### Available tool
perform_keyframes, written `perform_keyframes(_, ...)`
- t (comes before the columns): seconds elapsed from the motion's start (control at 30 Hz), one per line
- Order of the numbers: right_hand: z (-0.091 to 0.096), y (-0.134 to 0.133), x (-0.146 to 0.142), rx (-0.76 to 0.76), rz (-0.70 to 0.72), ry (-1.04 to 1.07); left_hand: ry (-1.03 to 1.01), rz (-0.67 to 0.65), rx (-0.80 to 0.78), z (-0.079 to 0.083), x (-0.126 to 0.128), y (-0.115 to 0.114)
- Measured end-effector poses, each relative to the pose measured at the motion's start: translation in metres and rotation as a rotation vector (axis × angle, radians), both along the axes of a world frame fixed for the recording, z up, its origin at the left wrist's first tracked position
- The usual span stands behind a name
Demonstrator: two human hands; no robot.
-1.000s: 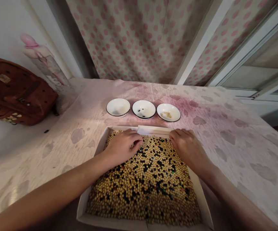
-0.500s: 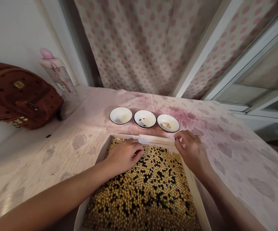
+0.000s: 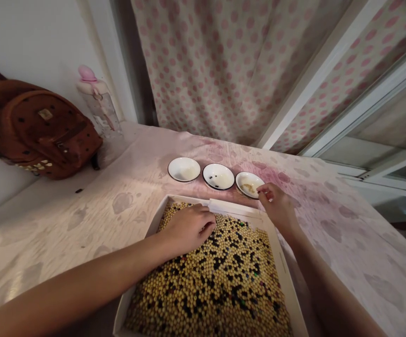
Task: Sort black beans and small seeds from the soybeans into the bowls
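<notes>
A shallow white box (image 3: 284,276) holds a layer of small beads (image 3: 220,271), mostly yellow with many black and a few green and red ones. My left hand (image 3: 193,228) rests on the beads near the far left side, fingers curled in; whatever is inside them is hidden. At the right-hand bowl (image 3: 244,179), which has some yellow beads in it, my right hand (image 3: 278,206) pinches its fingertips together over the near right rim. What the pinch holds is too small to make out. The middle bowl (image 3: 224,174) contains a few black beads.
A third white bowl (image 3: 184,168), on the left, completes the row behind the box. Farther left stand a brown backpack (image 3: 53,133) and a bottle with a pink top (image 3: 99,103). A dotted curtain (image 3: 224,70) hangs beyond the table's pink patterned cloth (image 3: 125,201).
My right hand has gone from the box's far right corner to the right-hand bowl's rim. My left hand stays on the beads. The view has shifted slightly.
</notes>
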State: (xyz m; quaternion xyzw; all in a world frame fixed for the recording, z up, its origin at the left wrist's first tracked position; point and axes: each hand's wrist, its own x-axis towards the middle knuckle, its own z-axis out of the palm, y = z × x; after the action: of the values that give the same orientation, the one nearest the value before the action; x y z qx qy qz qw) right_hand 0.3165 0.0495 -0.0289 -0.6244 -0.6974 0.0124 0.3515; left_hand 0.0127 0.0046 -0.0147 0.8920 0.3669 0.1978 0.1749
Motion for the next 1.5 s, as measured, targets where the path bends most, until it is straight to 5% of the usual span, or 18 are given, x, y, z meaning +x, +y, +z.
perform_keyframes(0.37, 0.012, -0.023, -0.009, 0.076, 0.008, 0.016, -0.015, 0.000, -0.014, 0.002, 0.000, 0.000)
perform_keyframes(0.73, 0.023, -0.062, -0.024, -0.117, 0.264, -0.148, -0.018, -0.002, -0.054, 0.001, -0.002, 0.001)
perform_keyframes(0.9, 0.025, -0.067, -0.024, -0.184, 0.360, -0.254, -0.032, -0.017, -0.073, 0.001, -0.002, 0.002)
perform_keyframes(1.5, 0.021, -0.070, -0.030, -0.162, 0.355, -0.570, -0.036, -0.030, -0.049, 0.001, -0.003, 0.001)
